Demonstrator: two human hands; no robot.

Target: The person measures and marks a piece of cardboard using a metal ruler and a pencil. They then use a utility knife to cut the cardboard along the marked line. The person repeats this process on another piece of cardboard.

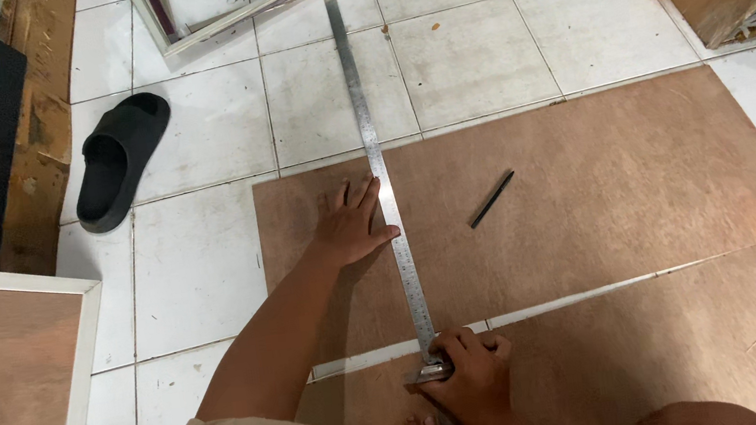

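A long steel ruler (386,187), thin and silvery with fine markings, lies across one brown plywood sheet (587,196). The left hand (351,227) presses flat, fingers spread, just left of the ruler. The right hand (470,374) is curled closed on the ruler's near end, perhaps around a small blade. One dark pencil (492,198) lies right of the ruler, and one black sandal (117,158) well left.
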